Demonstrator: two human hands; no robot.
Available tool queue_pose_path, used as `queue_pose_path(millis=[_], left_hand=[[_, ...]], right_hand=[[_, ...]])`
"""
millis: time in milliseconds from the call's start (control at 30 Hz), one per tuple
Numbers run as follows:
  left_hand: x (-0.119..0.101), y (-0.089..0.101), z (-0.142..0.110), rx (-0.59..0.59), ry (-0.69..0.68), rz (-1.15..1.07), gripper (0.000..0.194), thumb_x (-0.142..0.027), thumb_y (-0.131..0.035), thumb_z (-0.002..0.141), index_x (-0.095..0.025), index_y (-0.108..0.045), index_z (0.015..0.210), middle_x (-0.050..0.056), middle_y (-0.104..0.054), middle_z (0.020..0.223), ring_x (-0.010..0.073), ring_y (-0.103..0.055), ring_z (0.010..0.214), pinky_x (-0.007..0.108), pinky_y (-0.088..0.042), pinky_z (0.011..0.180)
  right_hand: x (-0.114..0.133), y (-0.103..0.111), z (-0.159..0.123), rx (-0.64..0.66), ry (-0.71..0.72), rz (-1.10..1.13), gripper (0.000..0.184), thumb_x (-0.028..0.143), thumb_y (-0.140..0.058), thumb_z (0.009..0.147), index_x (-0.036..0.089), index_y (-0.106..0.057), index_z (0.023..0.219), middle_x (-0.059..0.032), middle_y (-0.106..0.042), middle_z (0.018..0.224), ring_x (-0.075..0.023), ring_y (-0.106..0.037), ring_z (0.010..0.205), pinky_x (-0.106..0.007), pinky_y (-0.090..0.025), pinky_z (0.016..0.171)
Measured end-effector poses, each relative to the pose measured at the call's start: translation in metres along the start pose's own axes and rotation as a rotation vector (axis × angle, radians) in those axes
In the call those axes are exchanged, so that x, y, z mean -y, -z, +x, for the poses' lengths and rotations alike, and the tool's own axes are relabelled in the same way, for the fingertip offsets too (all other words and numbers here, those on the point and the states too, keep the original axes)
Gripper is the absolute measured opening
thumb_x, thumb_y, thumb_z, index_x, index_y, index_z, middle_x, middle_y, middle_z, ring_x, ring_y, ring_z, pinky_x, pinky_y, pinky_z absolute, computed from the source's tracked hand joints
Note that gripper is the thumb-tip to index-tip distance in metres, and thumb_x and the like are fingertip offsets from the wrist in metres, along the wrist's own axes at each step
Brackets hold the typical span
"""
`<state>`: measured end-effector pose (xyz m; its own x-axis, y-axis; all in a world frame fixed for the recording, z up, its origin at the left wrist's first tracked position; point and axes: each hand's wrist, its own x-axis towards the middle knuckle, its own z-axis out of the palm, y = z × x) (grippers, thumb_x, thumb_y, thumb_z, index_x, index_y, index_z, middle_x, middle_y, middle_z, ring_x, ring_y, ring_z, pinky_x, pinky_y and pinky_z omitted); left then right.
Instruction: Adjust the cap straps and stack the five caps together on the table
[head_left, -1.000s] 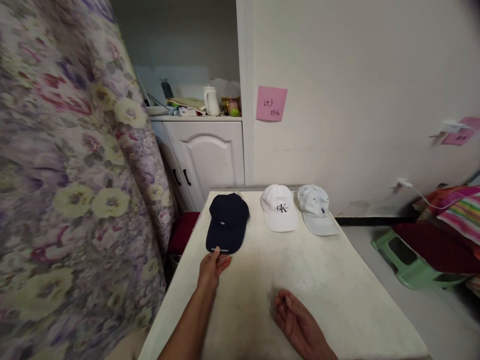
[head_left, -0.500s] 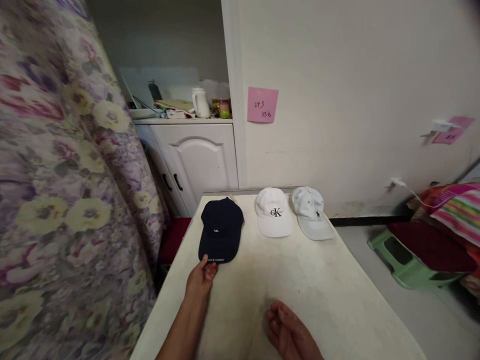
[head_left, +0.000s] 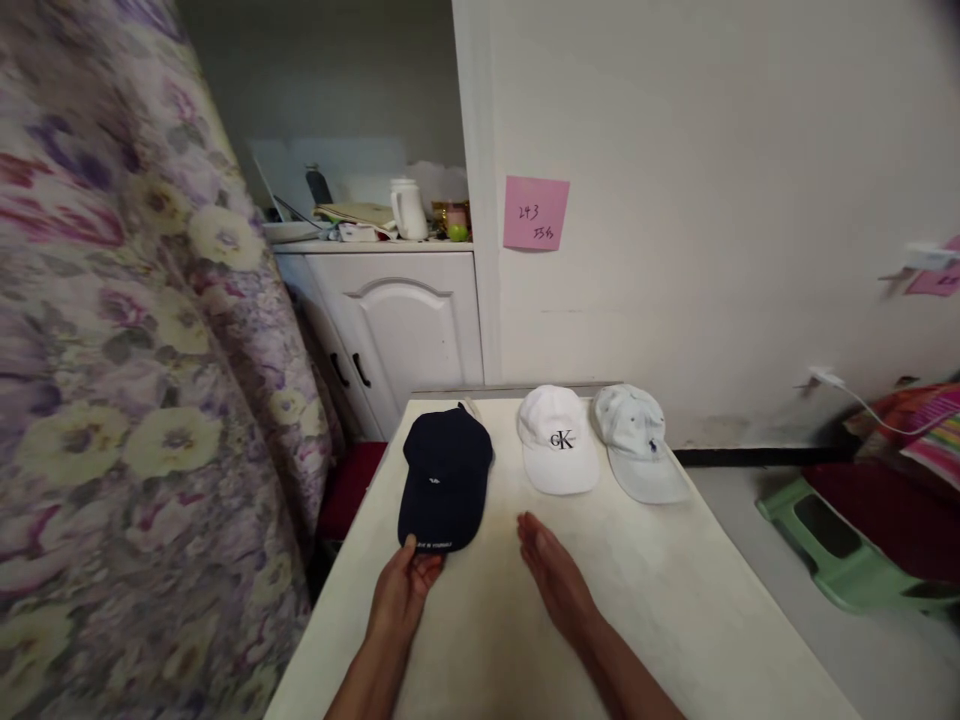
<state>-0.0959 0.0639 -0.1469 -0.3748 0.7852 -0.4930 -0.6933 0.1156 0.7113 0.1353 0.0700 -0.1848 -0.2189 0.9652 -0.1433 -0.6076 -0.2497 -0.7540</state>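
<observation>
A navy baseball cap [head_left: 446,475] lies on the left part of the pale table [head_left: 480,640], its brim toward me. My left hand [head_left: 403,590] pinches the front edge of that brim, thumb on top and fingers beneath. Over the middle of the table, my right hand [head_left: 556,575] holds nothing; its fingers are stretched out and point away from me, with the palm turned left. Beyond it sits a white cap [head_left: 559,440] with black letters on the front. Just right of this one is a pale grey-green cap [head_left: 637,445] with a small dark emblem.
A floral curtain [head_left: 150,400] hangs along the left side. Behind the table stand a white cabinet [head_left: 412,320] and a wall with a pink note [head_left: 536,213]. A green stool [head_left: 840,550] is on the floor at right, and a dark red seat [head_left: 356,490] at left.
My right hand has moved forward from the near part of the table, and its curled fingers have straightened. My left hand keeps its pinch on the navy cap's brim. The view has shifted slightly.
</observation>
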Motion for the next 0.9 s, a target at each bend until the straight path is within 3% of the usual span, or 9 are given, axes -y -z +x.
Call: queue_pose_path(millis=[67, 200, 333, 733, 900], left_hand=[[0.001, 0.002, 0.001, 0.005, -0.002, -0.008, 0.020, -0.009, -0.051, 0.093, -0.011, -0.060, 0.076, 0.006, -0.069, 0.057, 0.0137, -0.063, 0.043, 0.022, -0.055, 0.044], [0.002, 0.005, 0.004, 0.006, -0.009, -0.023, 0.016, -0.009, -0.054, 0.091, -0.011, -0.060, 0.076, 0.006, -0.069, 0.058, 0.0140, -0.063, 0.041, 0.022, -0.053, 0.043], [0.002, 0.008, 0.007, 0.010, -0.011, -0.031, 0.013, -0.008, -0.057, 0.088, -0.011, -0.062, 0.076, 0.006, -0.070, 0.061, 0.0144, -0.064, 0.043, 0.023, -0.054, 0.045], [0.006, 0.017, 0.009, 0.059, 0.027, -0.002, 0.005, -0.011, -0.064, 0.084, -0.013, -0.062, 0.080, 0.005, -0.072, 0.067, 0.0150, -0.068, 0.051, 0.024, -0.055, 0.052], [-0.007, 0.031, 0.016, 0.067, 0.066, 0.130, 0.012, -0.016, -0.063, 0.086, -0.012, -0.062, 0.074, 0.010, -0.071, 0.061, 0.0181, -0.067, 0.049, 0.025, -0.053, 0.047]], right_hand=[[-0.002, -0.015, 0.035, -0.030, 0.114, -0.256, 0.071, 0.063, -0.063, 0.082, 0.021, -0.054, 0.138, -0.0129, -0.043, 0.153, -0.0281, -0.041, 0.141, -0.048, -0.028, 0.117], [-0.007, -0.049, 0.100, -0.060, 0.202, -0.359, 0.084, 0.067, -0.066, 0.076, 0.020, -0.048, 0.143, -0.0093, -0.033, 0.158, -0.0280, -0.025, 0.148, -0.045, -0.012, 0.123], [-0.017, -0.070, 0.137, -0.023, 0.240, -0.411, 0.079, 0.070, -0.059, 0.079, 0.019, -0.053, 0.139, -0.0095, -0.045, 0.151, -0.0290, -0.034, 0.144, -0.046, -0.019, 0.121], [-0.049, -0.083, 0.141, -0.154, 0.316, -0.505, 0.081, 0.067, -0.055, 0.083, 0.018, -0.043, 0.146, -0.0099, -0.042, 0.154, -0.0279, -0.034, 0.144, -0.044, -0.021, 0.120], [-0.054, -0.081, 0.132, -0.208, 0.332, -0.531, 0.081, 0.067, -0.054, 0.083, 0.016, -0.045, 0.145, -0.0117, -0.042, 0.154, -0.0290, -0.034, 0.144, -0.044, -0.021, 0.120]])
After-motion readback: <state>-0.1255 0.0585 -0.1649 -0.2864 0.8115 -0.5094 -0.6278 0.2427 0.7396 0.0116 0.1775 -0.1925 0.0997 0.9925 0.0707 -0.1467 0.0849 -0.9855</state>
